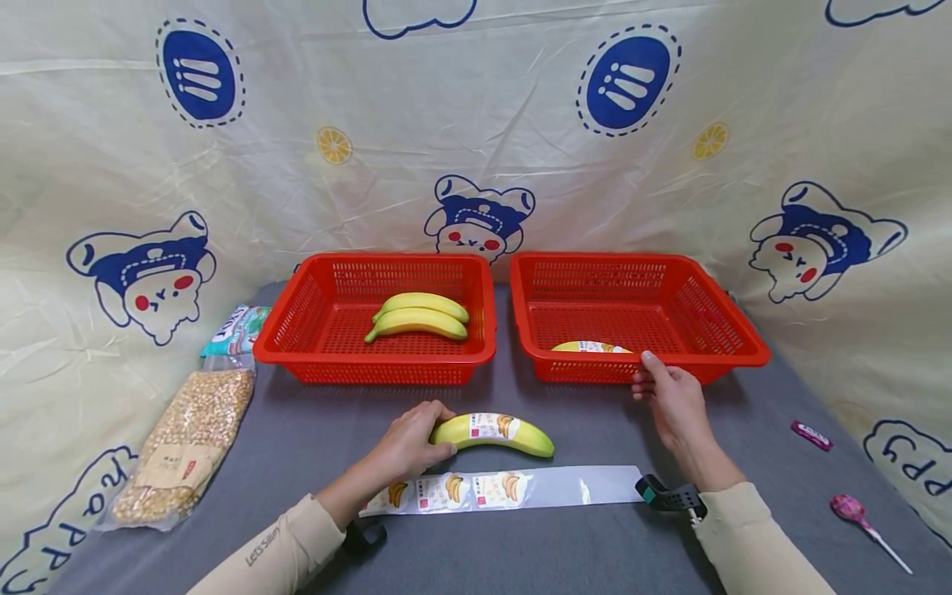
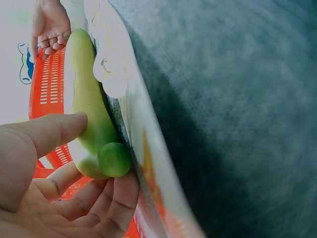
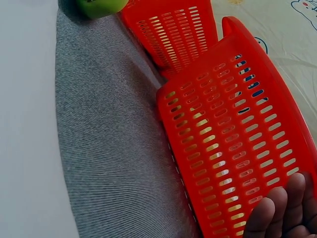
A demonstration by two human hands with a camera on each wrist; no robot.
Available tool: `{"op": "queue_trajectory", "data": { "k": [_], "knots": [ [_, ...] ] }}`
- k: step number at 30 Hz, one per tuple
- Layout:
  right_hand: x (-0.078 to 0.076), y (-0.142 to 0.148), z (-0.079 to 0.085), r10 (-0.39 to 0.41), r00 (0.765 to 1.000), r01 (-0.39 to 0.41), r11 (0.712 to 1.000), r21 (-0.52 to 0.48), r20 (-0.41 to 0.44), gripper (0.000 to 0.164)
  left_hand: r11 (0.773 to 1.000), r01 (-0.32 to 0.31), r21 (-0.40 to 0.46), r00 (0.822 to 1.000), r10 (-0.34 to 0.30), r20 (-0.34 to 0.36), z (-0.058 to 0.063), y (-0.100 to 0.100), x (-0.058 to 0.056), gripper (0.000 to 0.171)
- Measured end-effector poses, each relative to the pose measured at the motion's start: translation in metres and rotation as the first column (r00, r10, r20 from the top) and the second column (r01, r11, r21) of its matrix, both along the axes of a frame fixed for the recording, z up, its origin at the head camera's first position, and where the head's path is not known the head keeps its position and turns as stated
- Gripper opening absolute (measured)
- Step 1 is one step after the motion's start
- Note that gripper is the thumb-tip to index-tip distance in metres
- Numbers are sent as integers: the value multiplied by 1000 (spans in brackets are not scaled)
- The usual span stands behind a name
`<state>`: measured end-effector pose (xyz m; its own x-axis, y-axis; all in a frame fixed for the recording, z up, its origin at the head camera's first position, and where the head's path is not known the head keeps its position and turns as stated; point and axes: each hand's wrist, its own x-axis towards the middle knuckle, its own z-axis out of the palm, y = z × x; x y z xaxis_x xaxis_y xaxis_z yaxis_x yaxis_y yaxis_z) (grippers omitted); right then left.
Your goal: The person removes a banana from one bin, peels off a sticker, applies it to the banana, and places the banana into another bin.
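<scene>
My left hand (image 1: 418,438) grips the stem end of a yellow-green banana (image 1: 513,435) bearing a white label. In the left wrist view, the thumb lies along one side of the banana (image 2: 89,99) and the fingers curl around its green end. Just below lies a strip of banana labels (image 1: 550,487), its right part bare backing. At the front rim of the right red basket (image 1: 706,361), my right hand (image 1: 675,405) has loosely bent fingers (image 3: 277,210) outside the wall and its thumb by the rim. Whether it touches is unclear. Inside that basket sits a labelled banana (image 1: 591,347).
The left red basket (image 1: 372,372) holds two bananas (image 1: 420,318). Farther left lie a bag of pale kernels (image 1: 182,446) and a blue-green packet (image 1: 236,330). A purple wrapped sweet (image 1: 811,435) and a lollipop (image 1: 855,512) lie at the right.
</scene>
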<state>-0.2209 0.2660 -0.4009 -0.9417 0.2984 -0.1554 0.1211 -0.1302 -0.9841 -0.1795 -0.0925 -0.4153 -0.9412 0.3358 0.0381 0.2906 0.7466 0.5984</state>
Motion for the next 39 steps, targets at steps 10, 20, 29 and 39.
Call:
{"op": "queue_trajectory", "data": {
  "k": [10, 20, 29, 39],
  "knots": [
    [-4, -2, -3, -16, 1000, 15, 999, -28, -20, 48, 1000, 15, 22, 1000, -14, -25, 15, 2, -3, 35],
    [-3, -1, -4, -36, 999, 36, 999, -27, -4, 49, 991, 65, 115, 994, -54, -99, 77, 35, -23, 43],
    [-1, 1, -4, -19, 1000, 19, 999, -37, -6, 44, 993, 27, 118, 994, -13, -112, 104, 82, -65, 48],
    [1, 2, -2, -2, 1000, 2, 999, -42, -3, 45, 990, -69, 125, 993, 80, -86, 99, 129, -106, 47]
  ]
}}
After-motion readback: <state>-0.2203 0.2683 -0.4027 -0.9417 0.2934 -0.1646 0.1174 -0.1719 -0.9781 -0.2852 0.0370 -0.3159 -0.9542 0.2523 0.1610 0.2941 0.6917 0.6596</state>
